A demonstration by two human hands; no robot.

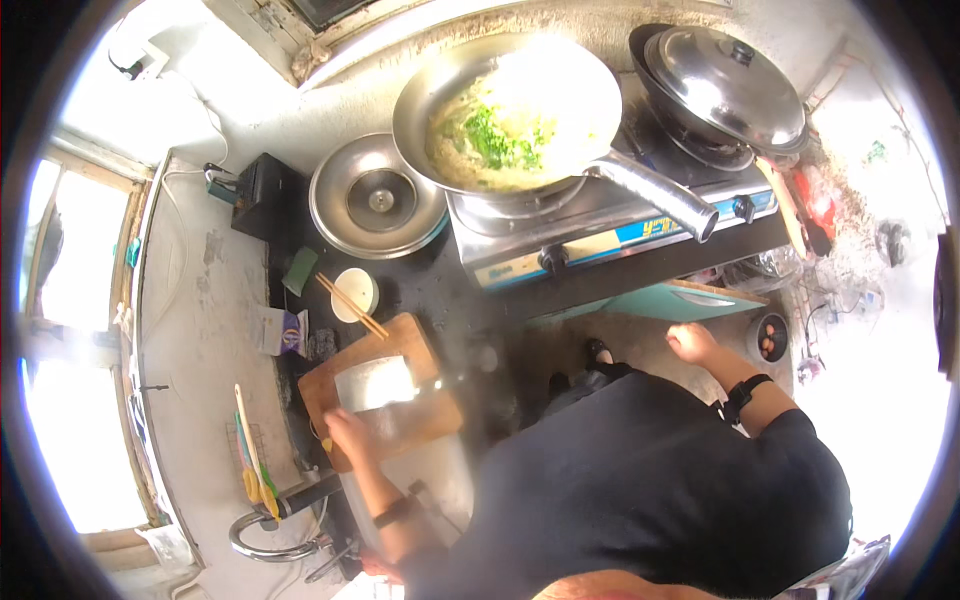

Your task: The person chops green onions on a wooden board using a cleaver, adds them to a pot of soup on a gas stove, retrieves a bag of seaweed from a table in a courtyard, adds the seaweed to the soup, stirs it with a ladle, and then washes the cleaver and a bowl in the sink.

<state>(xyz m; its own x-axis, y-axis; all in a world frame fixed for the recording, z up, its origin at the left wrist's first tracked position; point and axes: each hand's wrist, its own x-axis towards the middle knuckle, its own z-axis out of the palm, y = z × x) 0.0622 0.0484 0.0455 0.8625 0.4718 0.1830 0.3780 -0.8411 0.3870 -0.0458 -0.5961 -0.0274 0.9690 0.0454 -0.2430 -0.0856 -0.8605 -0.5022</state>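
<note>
My left hand (pixel 347 436) is at the lower left edge of a wooden cutting board (pixel 416 341), its fingers curled; I cannot tell whether it holds anything. A small yellow piece (pixel 327 445) shows beside it. On the board lies a cleaver blade (pixel 373 384), shining with glare. My right hand (pixel 691 343) hangs in the air at my right side, fingers curled, with nothing visible in it. Ahead, a steel wok (pixel 420 127) sits on a gas stove (pixel 517 270). It contains pale food with chopped greens (pixel 506 139), partly washed out by glare.
Chopsticks (pixel 352 306) rest across a white bowl (pixel 364 289). A steel lid (pixel 379 199) lies left of the wok, whose handle (pixel 660 195) points right. Another lidded wok (pixel 724 90) occupies the right burner. A teal cabinet door (pixel 675 301) is below; a faucet (pixel 274 553) stands lower left.
</note>
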